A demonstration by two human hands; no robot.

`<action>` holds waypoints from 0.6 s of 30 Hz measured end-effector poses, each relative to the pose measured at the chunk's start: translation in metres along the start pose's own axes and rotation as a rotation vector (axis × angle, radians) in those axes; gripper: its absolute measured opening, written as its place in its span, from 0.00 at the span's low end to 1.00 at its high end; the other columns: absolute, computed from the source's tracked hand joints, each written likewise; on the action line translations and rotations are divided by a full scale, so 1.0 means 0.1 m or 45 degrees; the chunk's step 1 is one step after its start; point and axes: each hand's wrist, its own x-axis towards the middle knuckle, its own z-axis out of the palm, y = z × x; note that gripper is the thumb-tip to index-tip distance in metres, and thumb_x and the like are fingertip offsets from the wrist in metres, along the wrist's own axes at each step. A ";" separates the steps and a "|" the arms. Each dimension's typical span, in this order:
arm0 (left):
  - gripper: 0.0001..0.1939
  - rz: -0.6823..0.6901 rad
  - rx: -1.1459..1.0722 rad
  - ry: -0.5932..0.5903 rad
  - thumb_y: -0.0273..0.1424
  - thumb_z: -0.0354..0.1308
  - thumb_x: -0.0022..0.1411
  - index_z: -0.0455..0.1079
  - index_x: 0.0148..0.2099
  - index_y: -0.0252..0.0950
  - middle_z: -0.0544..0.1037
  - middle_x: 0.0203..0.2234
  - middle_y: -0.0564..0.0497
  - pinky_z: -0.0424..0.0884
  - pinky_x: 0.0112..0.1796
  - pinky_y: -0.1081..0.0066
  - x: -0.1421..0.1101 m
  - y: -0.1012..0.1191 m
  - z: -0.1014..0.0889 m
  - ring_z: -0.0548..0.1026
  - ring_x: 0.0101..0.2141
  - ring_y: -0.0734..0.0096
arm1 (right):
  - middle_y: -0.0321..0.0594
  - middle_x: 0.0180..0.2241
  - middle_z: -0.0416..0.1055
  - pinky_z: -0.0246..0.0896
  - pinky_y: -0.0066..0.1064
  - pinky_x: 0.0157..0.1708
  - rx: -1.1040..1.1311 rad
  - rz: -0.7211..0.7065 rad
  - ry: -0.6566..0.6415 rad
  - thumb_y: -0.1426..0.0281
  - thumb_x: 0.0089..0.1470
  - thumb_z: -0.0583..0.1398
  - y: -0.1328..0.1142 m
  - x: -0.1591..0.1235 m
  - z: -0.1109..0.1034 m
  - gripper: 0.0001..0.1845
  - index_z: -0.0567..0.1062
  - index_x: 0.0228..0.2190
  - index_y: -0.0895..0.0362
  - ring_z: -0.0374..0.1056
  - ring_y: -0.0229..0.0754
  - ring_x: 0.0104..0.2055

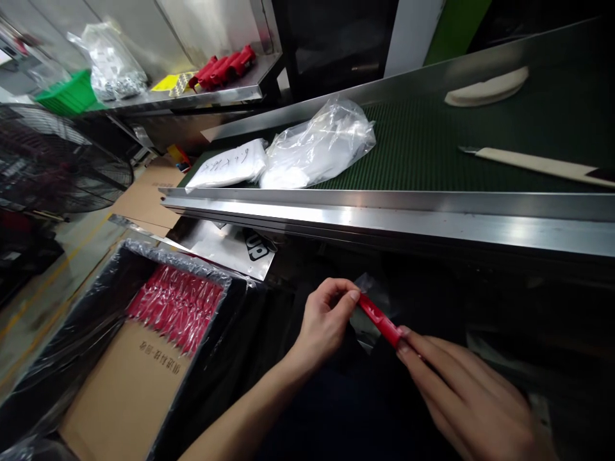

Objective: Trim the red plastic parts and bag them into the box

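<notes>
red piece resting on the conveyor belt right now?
No: the red piece is held between the left hand and right hand, below the belt.

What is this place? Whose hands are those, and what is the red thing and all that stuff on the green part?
The picture comes from a small camera worn on a person's head, so you see what they see when looking down. The two hands are that person's own. The left hand and the right hand together hold a small red piece with a bit of clear plastic wrap at its end. The long green part is a conveyor belt. On it lie white packets in clear bags, a flat pale strip and a curved pale piece. Down on the left, a cardboard box lined with black plastic holds many wrapped red pieces.
</notes>
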 end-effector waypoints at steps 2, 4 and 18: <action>0.08 0.117 0.098 -0.014 0.34 0.58 0.64 0.73 0.37 0.35 0.72 0.32 0.50 0.63 0.34 0.74 -0.04 -0.04 0.00 0.68 0.32 0.75 | 0.58 0.47 0.72 0.63 0.41 0.46 -0.020 -0.014 0.013 0.85 0.58 0.54 0.01 0.01 0.03 0.14 0.74 0.44 0.71 0.69 0.52 0.49; 0.06 0.218 0.163 -0.012 0.33 0.57 0.65 0.73 0.38 0.36 0.72 0.33 0.50 0.63 0.35 0.73 -0.10 -0.10 0.02 0.68 0.34 0.74 | 0.52 0.41 0.75 0.64 0.38 0.43 -0.087 0.069 0.118 0.84 0.55 0.60 -0.02 0.03 0.06 0.12 0.74 0.43 0.68 0.71 0.47 0.43; 0.04 0.558 0.347 0.075 0.27 0.54 0.62 0.69 0.37 0.34 0.72 0.29 0.49 0.68 0.30 0.75 -0.34 -0.12 0.02 0.70 0.29 0.74 | 0.42 0.55 0.66 0.67 0.37 0.47 0.320 0.173 -0.013 0.71 0.59 0.57 0.13 -0.13 0.53 0.19 0.73 0.52 0.50 0.67 0.49 0.53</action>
